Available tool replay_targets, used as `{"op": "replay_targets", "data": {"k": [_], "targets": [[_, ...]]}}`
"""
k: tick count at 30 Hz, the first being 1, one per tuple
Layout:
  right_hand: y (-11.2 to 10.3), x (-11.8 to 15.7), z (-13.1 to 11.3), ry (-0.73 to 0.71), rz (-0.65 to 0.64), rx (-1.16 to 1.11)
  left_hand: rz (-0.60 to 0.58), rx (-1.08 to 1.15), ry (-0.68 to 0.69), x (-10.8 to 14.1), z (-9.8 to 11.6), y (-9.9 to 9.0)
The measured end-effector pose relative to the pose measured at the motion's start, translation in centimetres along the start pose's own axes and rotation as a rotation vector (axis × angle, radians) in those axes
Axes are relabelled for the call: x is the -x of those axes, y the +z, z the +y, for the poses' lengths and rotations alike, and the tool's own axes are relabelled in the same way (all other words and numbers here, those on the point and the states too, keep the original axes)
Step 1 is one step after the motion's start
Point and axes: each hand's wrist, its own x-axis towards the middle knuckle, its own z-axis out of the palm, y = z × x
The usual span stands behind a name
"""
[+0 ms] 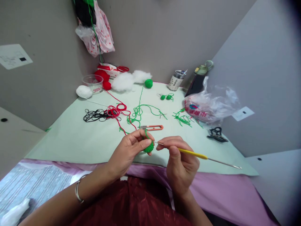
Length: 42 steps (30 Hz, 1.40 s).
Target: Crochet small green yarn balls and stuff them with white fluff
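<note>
Near the table's front edge, my left hand (131, 149) pinches a small round green crocheted piece (148, 147), with green yarn running up over the fingers. My right hand (181, 160) grips a crochet hook by its yellow handle (192, 153). One thin metal end points left and reaches the green piece; the other sticks out to the right. Orange thread snips (154, 127) lie just beyond my left fingertips. Loose green yarn (136, 114) is spread on the table behind them.
Red yarn (121, 106) and black yarn (94, 115) lie tangled at the left. White stuffing (123, 82), a green ball (148, 83) and a pen cup (176, 81) stand at the back. Right are green scraps (183, 119), a plastic bag (207, 103) and a black claw clip (216, 135).
</note>
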Motion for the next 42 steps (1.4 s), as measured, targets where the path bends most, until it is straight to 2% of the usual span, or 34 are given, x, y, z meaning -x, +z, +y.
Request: {"op": "replay_targets", "data": {"k": [5, 12, 27, 34, 38, 42], "targets": [[-0.03, 0.26, 0.03, 0.023, -0.002, -0.069, -0.026, -0.035, 0.064, 0.31, -0.23, 0.11], [0.09, 0.3, 0.62, 0.129, 0.077, -0.233, -0.024, -0.042, 0.046, 0.11, -0.33, 0.16], [-0.15, 0.18, 0.51, 0.146, 0.044, -0.252, -0.02, -0.113, 0.07, 0.09, -0.02, -0.03], [0.01, 0.01, 0.47, 0.249, 0.001, -0.34, -0.034, -0.124, 0.066, 0.18, 0.02, -0.08], [0.47, -0.03, 0.5, 0.286, 0.032, -0.393, -0.038, -0.137, 0.053, 0.16, -0.13, -0.12], [0.7, 0.0, 0.59, 0.272, 0.091, -0.327, -0.025, -0.109, 0.048, 0.2, -0.1, -0.03]]}}
